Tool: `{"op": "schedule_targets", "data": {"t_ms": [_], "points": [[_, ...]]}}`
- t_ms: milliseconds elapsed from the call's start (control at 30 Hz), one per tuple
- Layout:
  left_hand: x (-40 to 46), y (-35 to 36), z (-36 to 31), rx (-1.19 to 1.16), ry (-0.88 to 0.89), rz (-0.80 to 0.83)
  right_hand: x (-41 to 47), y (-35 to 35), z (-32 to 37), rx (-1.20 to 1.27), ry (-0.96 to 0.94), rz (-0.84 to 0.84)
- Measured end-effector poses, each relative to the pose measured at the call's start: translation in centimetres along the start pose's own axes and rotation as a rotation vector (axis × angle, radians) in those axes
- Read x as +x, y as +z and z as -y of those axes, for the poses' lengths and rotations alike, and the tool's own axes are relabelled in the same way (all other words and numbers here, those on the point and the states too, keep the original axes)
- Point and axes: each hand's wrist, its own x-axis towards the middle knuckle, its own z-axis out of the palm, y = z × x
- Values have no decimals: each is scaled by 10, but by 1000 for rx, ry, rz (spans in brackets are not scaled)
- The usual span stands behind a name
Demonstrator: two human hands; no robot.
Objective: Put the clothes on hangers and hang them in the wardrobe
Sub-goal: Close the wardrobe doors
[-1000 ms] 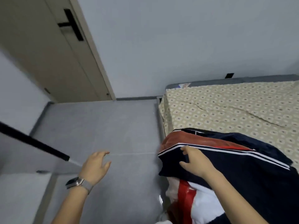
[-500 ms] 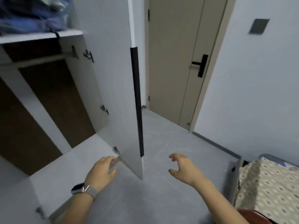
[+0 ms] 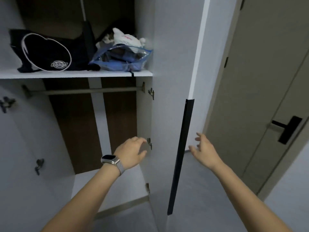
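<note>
**Both hands reaching at the open wardrobe**

Standing open across the left and centre: white wardrobe [image 3: 160,47], dark brown back panels showing inside. Swinging out edge-on through the middle: white wardrobe door [image 3: 167,114], long black handle strip [image 3: 179,156] running down its front edge. Filling the right side: beige room door [image 3: 250,97] with a black lever handle [image 3: 287,129], grey floor [image 3: 200,190] spreading beneath.

Spanning the upper compartment: white shelf [image 3: 75,74], carrying a black bag [image 3: 41,51] with a white looping outline and a small logo patch on the left, and a clear blue-edged plastic bag [image 3: 120,59] of folded cloth on the right, white fabric [image 3: 127,40] lying on top of it. Running below the shelf, bare: metal hanging rail [image 3: 87,90]. Showing no clothes or hangers for the task anywhere; lower compartment holding only its white base.

Reaching in low beside the door's inner face: left hand [image 3: 132,152], fingers loosely curled toward the middle hinge [image 3: 149,143], gripping nothing, contact with the hinge not clear. Sitting on the left wrist: silver watch [image 3: 109,159] on a mesh band. Hovering on the outer side of the door, just beside the handle strip: right hand [image 3: 204,149], fingers spread and relaxed, holding nothing.
</note>
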Motion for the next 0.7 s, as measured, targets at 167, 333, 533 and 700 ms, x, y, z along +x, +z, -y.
{"op": "schedule_targets", "data": {"t_ms": [167,333,533,700], "points": [[10,-38,-2,9,-80,-92,74,-28,38,159,-111,-97],[18,-52,12,45,-135,-183,117,-46,62,97,-106,-64],[52,-57,12,40,-121,-292,128,-52,65,-124,-243,88],[83,-62,10,38,-104,-302,134,-49,95,-312,-350,203]]}}
